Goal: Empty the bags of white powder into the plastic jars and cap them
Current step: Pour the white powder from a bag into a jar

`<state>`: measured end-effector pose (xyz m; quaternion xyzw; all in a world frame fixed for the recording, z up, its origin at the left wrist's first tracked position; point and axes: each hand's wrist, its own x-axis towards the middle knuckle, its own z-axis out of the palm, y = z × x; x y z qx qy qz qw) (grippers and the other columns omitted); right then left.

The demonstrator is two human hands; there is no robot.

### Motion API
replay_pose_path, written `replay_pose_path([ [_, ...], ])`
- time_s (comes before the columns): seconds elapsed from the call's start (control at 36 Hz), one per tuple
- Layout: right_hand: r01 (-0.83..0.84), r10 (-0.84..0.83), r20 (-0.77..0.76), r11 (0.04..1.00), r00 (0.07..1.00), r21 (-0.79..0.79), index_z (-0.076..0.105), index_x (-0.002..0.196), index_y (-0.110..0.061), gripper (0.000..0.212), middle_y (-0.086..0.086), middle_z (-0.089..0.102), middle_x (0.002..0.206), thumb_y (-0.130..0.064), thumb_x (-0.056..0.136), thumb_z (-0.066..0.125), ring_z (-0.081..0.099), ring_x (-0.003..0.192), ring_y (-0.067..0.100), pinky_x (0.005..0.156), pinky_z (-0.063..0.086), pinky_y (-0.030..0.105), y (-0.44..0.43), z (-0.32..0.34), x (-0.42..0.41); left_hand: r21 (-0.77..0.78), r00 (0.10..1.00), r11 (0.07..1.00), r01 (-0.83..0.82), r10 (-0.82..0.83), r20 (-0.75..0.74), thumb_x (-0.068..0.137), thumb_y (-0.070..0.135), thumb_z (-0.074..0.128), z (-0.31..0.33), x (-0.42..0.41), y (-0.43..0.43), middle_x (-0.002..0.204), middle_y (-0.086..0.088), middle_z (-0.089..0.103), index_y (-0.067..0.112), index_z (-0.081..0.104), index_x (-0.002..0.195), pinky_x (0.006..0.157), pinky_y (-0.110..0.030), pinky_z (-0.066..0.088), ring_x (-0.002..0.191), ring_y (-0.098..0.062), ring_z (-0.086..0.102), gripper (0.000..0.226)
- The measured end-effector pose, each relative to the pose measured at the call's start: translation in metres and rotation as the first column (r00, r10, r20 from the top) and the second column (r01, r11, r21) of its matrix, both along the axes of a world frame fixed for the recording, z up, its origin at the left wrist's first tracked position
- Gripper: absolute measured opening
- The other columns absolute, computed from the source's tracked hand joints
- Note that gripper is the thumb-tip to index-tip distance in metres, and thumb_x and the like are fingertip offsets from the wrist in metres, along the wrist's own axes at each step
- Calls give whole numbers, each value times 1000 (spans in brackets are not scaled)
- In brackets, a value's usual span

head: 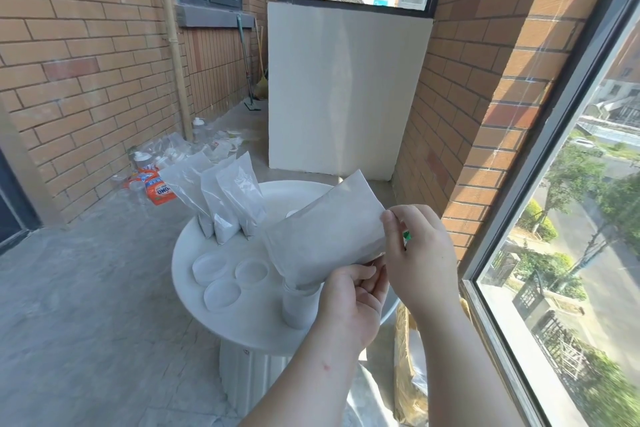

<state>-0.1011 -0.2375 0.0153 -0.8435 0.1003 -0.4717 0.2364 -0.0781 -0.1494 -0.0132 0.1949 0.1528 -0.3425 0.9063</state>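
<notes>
A bag of white powder is tilted over an open plastic jar on the round white table, its lower corner at the jar's mouth. My left hand grips the bag's lower edge just right of the jar. My right hand pinches the bag's right edge higher up. Three more upright bags stand at the table's far left. Three white lids lie flat on the table, left of the jar.
Empty bottles and an orange packet litter the floor by the brick wall at left. A white block wall stands behind the table. A window runs along the right. A sack sits on the floor under my right arm.
</notes>
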Motion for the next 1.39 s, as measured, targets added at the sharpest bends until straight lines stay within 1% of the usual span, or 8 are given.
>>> replay_pose_path([
  [0.25, 0, 1, 27, 1000, 1000, -20, 66, 90, -12, 15, -3, 60, 89, -18, 100, 56, 56, 78, 21, 64, 49, 41, -2, -2, 2, 14, 1000, 1000, 3, -3, -5, 84, -19, 40, 0, 2, 0, 97, -21, 73, -10, 65, 110, 87, -36, 56, 92, -28, 71, 38],
  [0.36, -2, 3, 38, 1000, 999, -30, 66, 90, -12, 20, -3, 60, 89, -23, 99, 51, 56, 78, 22, 65, 49, 41, -1, -1, 3, 3, 1000, 1000, 1, -1, -9, 84, -18, 41, 0, 3, 0, 96, -18, 74, -8, 66, 110, 77, -33, 59, 83, -25, 73, 38],
  [0.44, -10, 10, 12, 1000, 1000, -9, 66, 90, -13, 18, -4, 59, 89, -21, 101, 54, 55, 80, 21, 66, 49, 41, 0, -1, 4, -6, 1000, 1000, 12, -12, -2, 83, -18, 40, 0, 2, -1, 90, -15, 74, -6, 67, 103, 67, -30, 60, 75, -22, 74, 36],
  [0.56, 4, -4, -23, 1000, 1000, 0, 66, 90, -13, 14, -5, 58, 90, -18, 100, 58, 55, 82, 20, 67, 49, 41, 0, -2, 3, -12, 1000, 1000, 21, -21, 11, 83, -17, 40, 0, 0, -1, 92, -16, 74, -6, 67, 107, 66, -30, 60, 77, -22, 74, 37],
  [0.69, -6, 7, -59, 1000, 998, 19, 66, 91, -15, 13, -7, 58, 90, -19, 100, 58, 55, 80, 17, 68, 47, 37, -1, 0, 1, -31, 1000, 999, 16, -16, 15, 84, -14, 42, 3, 0, 1, 90, -17, 75, -6, 70, 94, 69, -32, 60, 75, -24, 75, 31],
  [0.83, -53, 63, -124, 995, 990, 83, 67, 92, -19, 15, -11, 58, 94, -25, 101, 56, 55, 85, 9, 71, 43, 31, -4, 3, -4, -42, 1000, 999, 6, -5, 22, 84, -14, 43, 1, 0, 1, 96, -18, 74, -6, 71, 97, 87, -35, 55, 80, -25, 73, 32],
  [1.08, -62, 89, -198, 989, 976, 136, 69, 94, -17, 17, -11, 59, 96, -26, 101, 56, 56, 89, 7, 72, 42, 29, -11, 0, -7, -15, 999, 1000, 5, -4, 33, 84, -13, 44, 1, 1, 0, 105, -20, 72, -7, 71, 103, 88, -35, 56, 96, -28, 69, 33],
  [1.39, -90, 130, -238, 981, 963, 172, 63, 89, -30, 10, -20, 57, 97, -28, 98, 60, 57, 93, -2, 72, 40, 21, -16, 0, -11, -31, 999, 1000, 4, -3, 43, 84, -13, 43, 2, 0, 0, 113, -22, 71, -8, 69, 111, 92, -36, 55, 96, -28, 69, 37],
])
